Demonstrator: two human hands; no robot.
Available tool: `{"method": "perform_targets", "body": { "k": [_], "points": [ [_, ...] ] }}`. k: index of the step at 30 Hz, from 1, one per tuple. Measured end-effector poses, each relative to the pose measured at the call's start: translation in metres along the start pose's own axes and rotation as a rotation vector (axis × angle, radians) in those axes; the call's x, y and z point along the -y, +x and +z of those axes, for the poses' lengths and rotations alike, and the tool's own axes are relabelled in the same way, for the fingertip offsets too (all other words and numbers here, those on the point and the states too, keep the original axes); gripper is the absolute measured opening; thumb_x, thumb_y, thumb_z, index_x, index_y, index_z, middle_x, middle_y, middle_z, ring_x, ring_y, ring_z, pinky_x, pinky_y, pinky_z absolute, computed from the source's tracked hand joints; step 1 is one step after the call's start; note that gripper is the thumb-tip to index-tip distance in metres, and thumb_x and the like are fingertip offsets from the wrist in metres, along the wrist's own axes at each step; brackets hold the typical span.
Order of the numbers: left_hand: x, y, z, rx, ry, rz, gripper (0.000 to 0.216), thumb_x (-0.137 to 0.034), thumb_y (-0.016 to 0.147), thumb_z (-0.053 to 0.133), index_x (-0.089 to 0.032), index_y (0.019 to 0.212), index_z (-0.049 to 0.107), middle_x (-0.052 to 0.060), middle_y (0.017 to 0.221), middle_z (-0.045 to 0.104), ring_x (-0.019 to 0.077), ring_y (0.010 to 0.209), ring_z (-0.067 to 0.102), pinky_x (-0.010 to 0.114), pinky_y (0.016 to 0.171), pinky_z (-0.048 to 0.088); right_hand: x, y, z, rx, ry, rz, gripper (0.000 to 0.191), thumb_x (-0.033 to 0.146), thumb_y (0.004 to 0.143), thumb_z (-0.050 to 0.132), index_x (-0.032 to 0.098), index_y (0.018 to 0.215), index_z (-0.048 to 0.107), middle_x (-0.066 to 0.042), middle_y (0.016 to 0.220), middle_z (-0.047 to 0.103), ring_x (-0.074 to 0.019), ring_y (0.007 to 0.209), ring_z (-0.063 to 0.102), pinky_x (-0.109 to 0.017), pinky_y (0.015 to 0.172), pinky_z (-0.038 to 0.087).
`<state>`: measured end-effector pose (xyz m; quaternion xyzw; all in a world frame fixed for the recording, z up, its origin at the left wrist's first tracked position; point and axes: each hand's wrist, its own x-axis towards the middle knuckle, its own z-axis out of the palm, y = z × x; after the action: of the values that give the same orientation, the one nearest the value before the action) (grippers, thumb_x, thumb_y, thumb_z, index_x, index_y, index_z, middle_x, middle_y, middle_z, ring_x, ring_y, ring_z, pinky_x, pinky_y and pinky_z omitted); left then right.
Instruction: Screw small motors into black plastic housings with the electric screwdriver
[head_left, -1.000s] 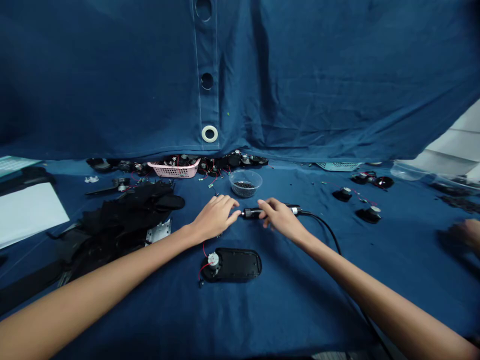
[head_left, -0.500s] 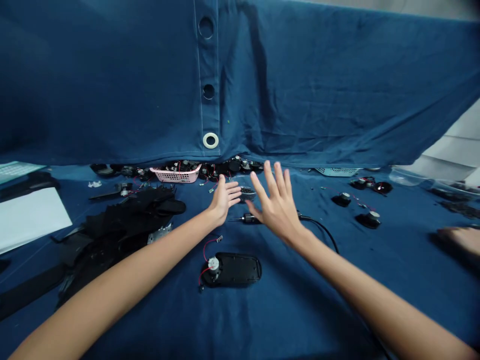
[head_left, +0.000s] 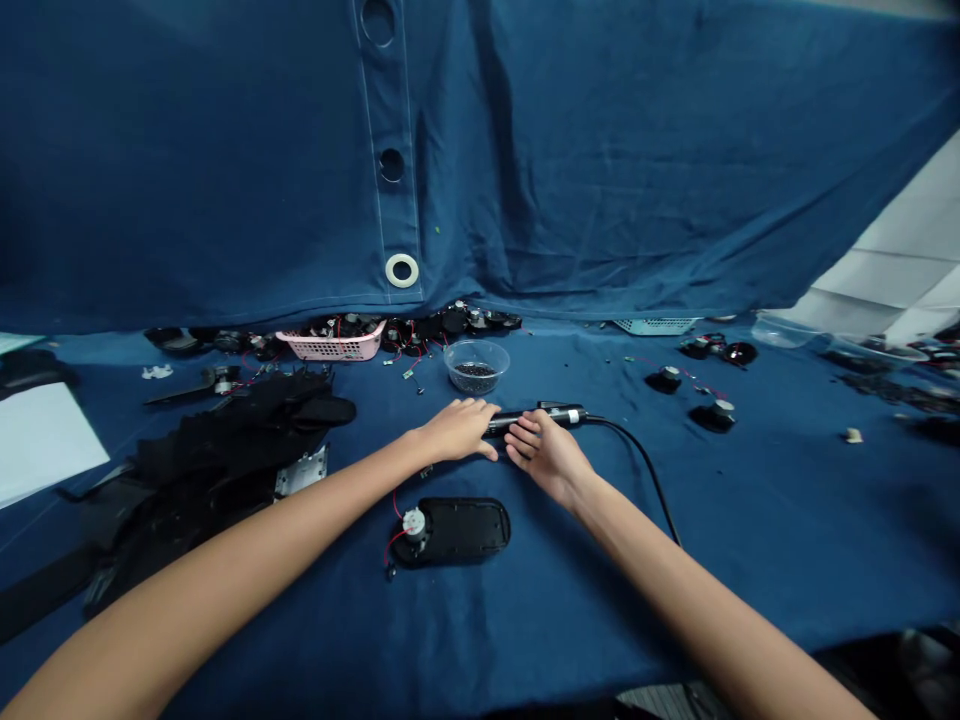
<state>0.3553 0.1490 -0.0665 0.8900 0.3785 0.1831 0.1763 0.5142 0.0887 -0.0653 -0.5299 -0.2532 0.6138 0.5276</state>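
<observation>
A black electric screwdriver lies across the blue cloth, its cable trailing right. My left hand is palm down over its front end, fingers outstretched and thumb apart, hiding the tip. Beside the middle of the tool is my right hand, palm turned inward, with loosely bent fingers not wrapped round it; whether it touches the tool I cannot tell. Nearer to me lies a black oblong housing with a small white-capped motor and red wires at its left end. A clear plastic bowl of small dark pieces stands behind the screwdriver.
Black parts are heaped on the left, beside a white sheet. A pink basket of motor parts and a light-blue basket stand at the back. Several loose motor pieces lie right. Blue cloth hangs behind.
Both hands have lowered toward me onto the screwdriver area, and the right hand has turned with its fingers less spread. The bowl now shows fully. Another person's hand at the right has left view.
</observation>
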Motion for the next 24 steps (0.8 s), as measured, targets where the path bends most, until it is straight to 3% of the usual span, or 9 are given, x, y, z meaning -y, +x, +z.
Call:
{"method": "perform_targets", "body": {
  "k": [4,7,12,15,17,19,24],
  "points": [
    [-0.002,0.007,-0.002,0.0,0.197,0.047,0.03,-0.026,0.081,0.065,-0.016,0.109,0.063,0.012,0.104,0.066,0.0295,0.104,0.059,0.041,0.092,0.041,0.002,-0.001,-0.006,-0.007,0.097,0.126,0.015,0.027,0.084,0.061,0.017,0.089,0.051,-0.012,0.089,0.065,-0.0182,0.077,0.069,-0.033,0.07,0.059],
    [-0.019,0.005,-0.01,-0.037,0.306,0.092,0.026,-0.025,0.083,0.06,-0.014,0.107,0.063,0.014,0.104,0.065,0.0304,0.105,0.057,0.042,0.094,0.04,0.006,0.0,-0.004,0.048,0.156,0.14,0.02,0.032,0.085,0.063,0.016,0.09,0.052,-0.013,0.088,0.066,-0.0209,0.081,0.07,-0.036,0.072,0.06],
    [-0.068,-0.017,-0.031,-0.097,0.421,0.164,0.025,-0.021,0.09,0.048,-0.012,0.106,0.064,0.017,0.104,0.066,0.033,0.11,0.054,0.048,0.103,0.032,0.005,-0.004,0.006,0.112,0.249,-0.023,0.014,0.027,0.083,0.066,0.018,0.079,0.056,0.001,0.07,0.064,-0.0101,0.061,0.064,-0.025,0.069,0.059],
    [-0.086,-0.054,-0.05,-0.195,0.428,0.163,0.036,-0.032,0.094,0.047,-0.013,0.123,0.058,0.016,0.119,0.062,0.0325,0.12,0.05,0.049,0.111,0.024,0.007,-0.012,0.011,0.124,0.259,-0.162,0.017,0.025,0.074,0.073,0.017,0.076,0.059,0.004,0.066,0.064,-0.0096,0.056,0.061,-0.024,0.064,0.059],
    [-0.084,-0.089,-0.06,-0.217,0.28,0.128,0.043,-0.043,0.094,0.049,-0.022,0.132,0.052,0.01,0.127,0.06,0.0281,0.121,0.05,0.045,0.11,0.029,0.012,-0.016,0.013,0.133,0.256,-0.236,0.019,0.024,0.071,0.076,0.016,0.078,0.06,0.0,0.074,0.068,-0.0128,0.066,0.065,-0.028,0.068,0.06],
    [-0.07,-0.125,-0.063,-0.141,0.066,0.024,0.045,-0.048,0.094,0.049,-0.031,0.135,0.047,0.004,0.13,0.057,0.0225,0.121,0.051,0.038,0.106,0.037,0.02,-0.017,0.016,0.13,0.255,-0.299,0.019,0.025,0.071,0.076,0.015,0.078,0.061,-0.003,0.081,0.07,-0.0164,0.076,0.068,-0.033,0.073,0.061],
    [-0.025,-0.183,-0.038,0.032,-0.098,-0.242,0.083,-0.061,0.075,0.069,-0.034,0.144,0.034,0.005,0.145,0.043,0.027,0.132,0.041,0.043,0.109,0.036,0.042,-0.01,0.03,0.132,0.295,-0.457,0.019,0.026,0.072,0.074,0.016,0.074,0.058,0.001,0.073,0.064,-0.0165,0.081,0.067,-0.035,0.074,0.061]
  ]
}}
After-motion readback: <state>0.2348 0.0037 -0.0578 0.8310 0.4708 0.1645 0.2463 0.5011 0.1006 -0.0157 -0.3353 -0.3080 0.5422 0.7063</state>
